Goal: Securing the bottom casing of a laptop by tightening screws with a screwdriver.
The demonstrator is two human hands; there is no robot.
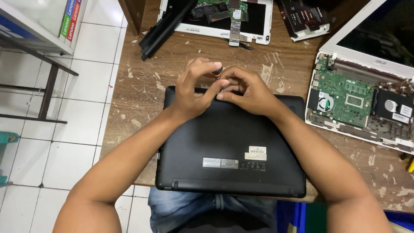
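Black plastic fills the middle of the head view: a closed laptop [230,146] lies underside up on the worn wooden surface [138,99], its near edge hanging just over the surface's near rim above the person's lap. Both hands meet at the laptop's far edge. The left hand [194,88] has its grip pinched around the black-and-orange handle of a small screwdriver [217,71], held upright; the right hand [248,88] curls in beside it, fingertips pressed together against the left hand's fingers and the tool. Bare wood lies open to the left of the laptop up to the surface's left edge, beyond which is white tiled floor [82,112]; to the right only a narrow strip of wood separates it from an opened white laptop [362,95] with a green circuit board exposed. At the far edge sit another opened white device [258,26] and a long black bar [164,28] lying slantwise. On the black laptop's underside, near its middle, are two rectangular labels: a grey-and-black strip [221,163] and a smaller pale one [256,153] just right of it.
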